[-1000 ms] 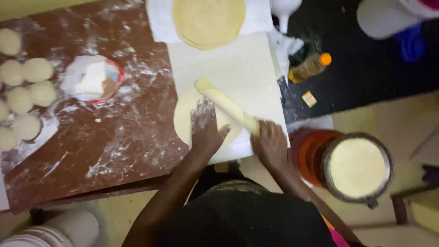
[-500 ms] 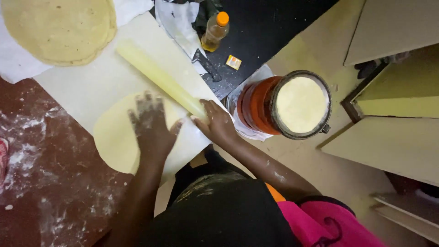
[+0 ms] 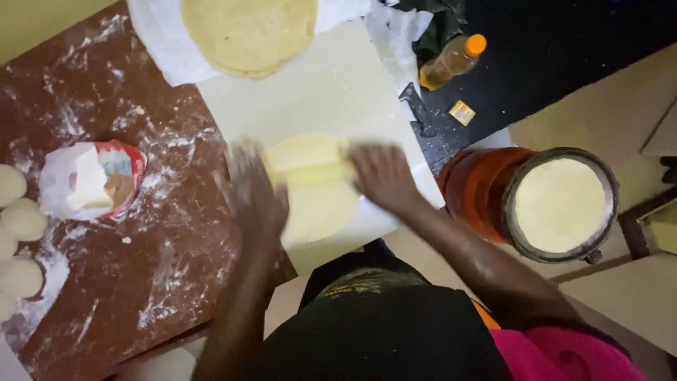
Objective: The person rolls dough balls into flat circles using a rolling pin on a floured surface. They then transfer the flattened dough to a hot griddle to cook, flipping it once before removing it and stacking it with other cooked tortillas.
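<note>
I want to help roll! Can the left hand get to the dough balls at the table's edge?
Probably yes. The left hand rests on the rolling pin; only floury table and an open flour bag off to one side lie before the dough balls.

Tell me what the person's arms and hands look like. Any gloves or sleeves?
No gloves and no long sleeves. Both forearms are bare. The left hand and right hand are bare too, blurry in the picture. A bit of white flour dusts the right forearm. Bright pink cloth shows near the right upper arm.
</note>
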